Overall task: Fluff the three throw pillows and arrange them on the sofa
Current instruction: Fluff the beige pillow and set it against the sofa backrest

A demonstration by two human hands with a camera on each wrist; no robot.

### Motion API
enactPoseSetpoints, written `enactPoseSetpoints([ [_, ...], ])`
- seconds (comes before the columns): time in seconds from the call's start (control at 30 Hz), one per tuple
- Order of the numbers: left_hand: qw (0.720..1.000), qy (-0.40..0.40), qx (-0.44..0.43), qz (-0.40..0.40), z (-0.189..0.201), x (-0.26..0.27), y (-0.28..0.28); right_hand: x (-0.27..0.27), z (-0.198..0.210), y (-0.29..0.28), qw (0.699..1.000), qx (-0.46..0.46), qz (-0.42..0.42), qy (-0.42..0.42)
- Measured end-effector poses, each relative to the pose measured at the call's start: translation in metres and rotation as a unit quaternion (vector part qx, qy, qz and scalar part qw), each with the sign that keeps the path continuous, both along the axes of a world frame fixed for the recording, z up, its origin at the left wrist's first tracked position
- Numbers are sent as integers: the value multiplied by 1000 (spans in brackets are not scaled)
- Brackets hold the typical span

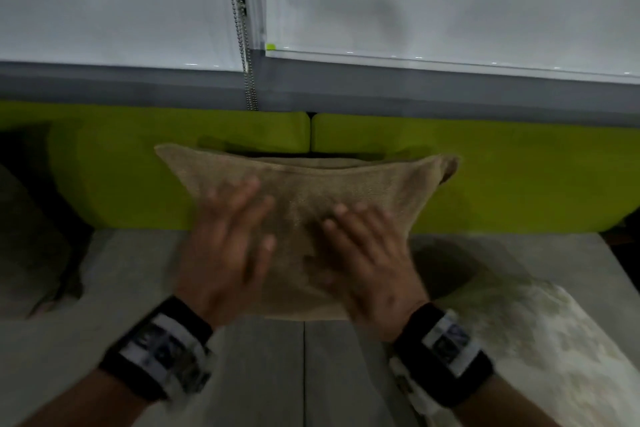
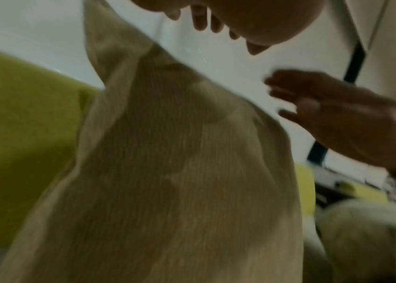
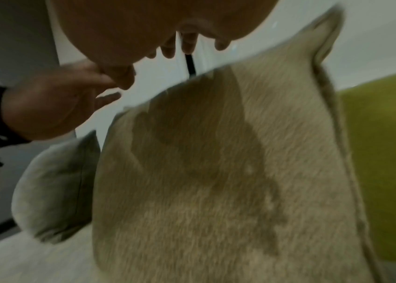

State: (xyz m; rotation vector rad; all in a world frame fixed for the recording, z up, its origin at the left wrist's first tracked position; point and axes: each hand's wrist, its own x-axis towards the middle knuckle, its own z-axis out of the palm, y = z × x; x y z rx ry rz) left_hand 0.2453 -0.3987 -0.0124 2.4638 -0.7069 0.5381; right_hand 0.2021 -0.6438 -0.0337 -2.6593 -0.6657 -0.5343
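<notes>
A tan throw pillow [image 1: 304, 184] stands on the grey seat [image 1: 138, 270] and leans against the green sofa back [image 1: 519, 177]. My left hand [image 1: 232, 229] and right hand [image 1: 360, 243] are spread flat in front of its face, fingers straight, both motion-blurred. In the left wrist view the left hand [image 2: 252, 19] sits a little off the tan pillow [image 2: 168, 172], with the right hand [image 2: 337, 114] beside it. The right wrist view shows the right hand [image 3: 143, 28] casting a shadow on the tan pillow [image 3: 216, 172]. Neither hand grips anything.
A grey pillow [image 1: 31, 236] lies at the left end of the seat, also in the right wrist view as the grey pillow [image 3: 54, 201]. A cream patterned pillow [image 1: 536, 340] lies at the front right. White blinds with a bead chain [image 1: 242, 45] hang behind the sofa.
</notes>
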Motion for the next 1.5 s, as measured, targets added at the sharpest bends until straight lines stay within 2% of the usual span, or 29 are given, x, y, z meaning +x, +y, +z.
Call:
enactPoseSetpoints([
  [0.03,997,22,68,-27,-17,-5,-6,1,-14,11,999,-36,5,26],
  [0.1,976,87,198,-14,-39,7,-12,21,-31,16,992,-92,-25,77],
  [0.17,957,156,240,43,-39,32,-17,52,-30,12,985,-85,-81,128],
  [0.23,949,197,234,77,-32,54,-22,77,-21,6,975,-71,-136,162],
  [0.3,950,199,222,90,-30,68,-23,89,-12,-1,965,-78,-162,190],
  [0.4,949,201,217,111,-29,74,-17,95,-5,-19,949,-73,-178,250],
  [0.53,943,230,215,111,-29,74,-13,96,-3,-55,914,2,-239,327],
  [0.6,944,232,211,102,-30,72,-14,93,0,-67,903,-16,-252,347],
  [0.67,951,229,190,89,-33,69,-9,83,4,-74,909,13,-263,324],
  [0.73,965,209,121,99,-34,65,1,71,4,-79,912,173,-299,223],
  [0.77,972,188,72,122,-35,62,7,65,1,-84,888,278,-323,172],
  [0.8,974,167,17,154,-39,60,14,61,-3,-88,848,377,-342,147],
  [0.83,968,156,-37,193,-38,57,20,58,-8,-93,795,466,-352,161],
  [0.9,931,186,-146,278,-45,54,39,54,-15,-100,675,610,-332,247],
  [0.93,903,227,-192,311,-48,55,48,54,-17,-104,642,643,-312,277],
  [0.97,875,271,-240,321,-53,57,57,53,-17,-106,637,650,-292,294],
  [1.07,793,342,-437,251,-52,62,68,60,-15,-108,684,597,-262,327],
  [1.1,788,345,-456,229,-47,63,66,64,-15,-106,702,568,-263,340],
  [1.2,787,338,-475,203,-32,71,53,73,-10,-101,751,495,-278,336],
  [1.33,787,345,-481,176,-25,81,46,82,-9,-102,778,455,-287,323],
  [1.43,787,345,-480,179,-25,82,48,86,-4,-102,832,363,-285,308],
  [1.47,787,341,-481,185,-25,83,52,86,-2,-103,844,334,-301,291],
  [1.5,785,333,-485,194,-26,85,57,86,-2,-107,844,327,-327,273],
])
